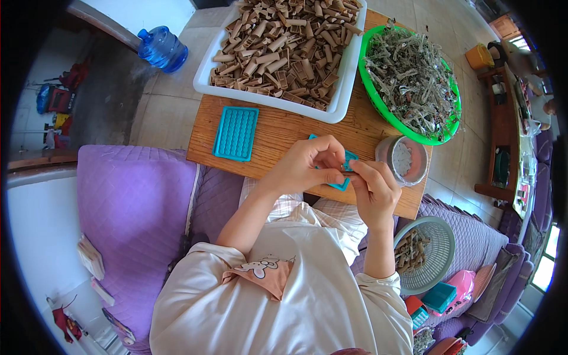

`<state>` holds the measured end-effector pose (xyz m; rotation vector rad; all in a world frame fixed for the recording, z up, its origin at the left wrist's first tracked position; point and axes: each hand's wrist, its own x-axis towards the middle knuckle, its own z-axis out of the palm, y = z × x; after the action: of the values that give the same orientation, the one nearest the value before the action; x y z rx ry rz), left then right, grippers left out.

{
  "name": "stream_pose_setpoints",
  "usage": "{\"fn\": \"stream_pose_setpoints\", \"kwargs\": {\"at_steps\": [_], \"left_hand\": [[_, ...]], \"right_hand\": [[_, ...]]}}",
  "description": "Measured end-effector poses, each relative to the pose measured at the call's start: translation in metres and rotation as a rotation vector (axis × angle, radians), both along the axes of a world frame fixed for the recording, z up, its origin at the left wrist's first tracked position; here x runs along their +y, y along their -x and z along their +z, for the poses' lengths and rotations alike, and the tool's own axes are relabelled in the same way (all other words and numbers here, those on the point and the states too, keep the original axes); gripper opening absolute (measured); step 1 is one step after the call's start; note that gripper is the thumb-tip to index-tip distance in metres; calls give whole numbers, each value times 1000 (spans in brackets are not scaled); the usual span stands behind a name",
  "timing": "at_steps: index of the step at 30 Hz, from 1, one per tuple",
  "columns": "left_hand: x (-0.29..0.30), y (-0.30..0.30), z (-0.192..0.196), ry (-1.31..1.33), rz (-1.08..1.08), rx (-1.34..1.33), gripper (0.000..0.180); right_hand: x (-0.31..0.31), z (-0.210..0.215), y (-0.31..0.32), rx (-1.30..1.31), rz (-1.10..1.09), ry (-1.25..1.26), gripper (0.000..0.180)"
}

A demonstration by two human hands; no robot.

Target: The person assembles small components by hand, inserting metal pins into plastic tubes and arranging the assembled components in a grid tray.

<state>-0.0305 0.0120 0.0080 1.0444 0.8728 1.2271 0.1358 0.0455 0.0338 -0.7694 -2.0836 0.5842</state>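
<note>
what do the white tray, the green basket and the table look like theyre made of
White tray: likely plastic, smooth with a slight sheen and rounded rim. Green basket: likely plastic, bright, even colour, moulded rim. Table: looks like wood, with brown grain lines.

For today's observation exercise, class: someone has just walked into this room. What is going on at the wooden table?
A seated person brings both hands together over a wooden table. The left hand and right hand pinch a small piece between their fingertips, just above a teal plastic tray. A second teal tray lies flat to the left. Behind stand a white tub of brown tubular pieces, a green basket of grey metal bits and a small round container.
</note>
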Motion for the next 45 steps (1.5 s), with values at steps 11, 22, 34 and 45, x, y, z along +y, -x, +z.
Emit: {"fn": "stream_pose_setpoints", "kwargs": {"at_steps": [11, 22, 34, 45], "left_hand": [[141, 82, -36, 341, 615, 1550, 35], [152, 61, -53, 250, 475, 1634, 20], [94, 28, -16, 14, 374, 196, 17], [9, -50, 4, -8, 247, -610, 34]], "right_hand": [[3, -19, -2, 57, -35, 136, 21], [5, -19, -9, 62, -86, 206, 20], [4, -20, 8, 368, -353, 431, 17], [-15, -8, 33, 425, -388, 220, 12]]}}
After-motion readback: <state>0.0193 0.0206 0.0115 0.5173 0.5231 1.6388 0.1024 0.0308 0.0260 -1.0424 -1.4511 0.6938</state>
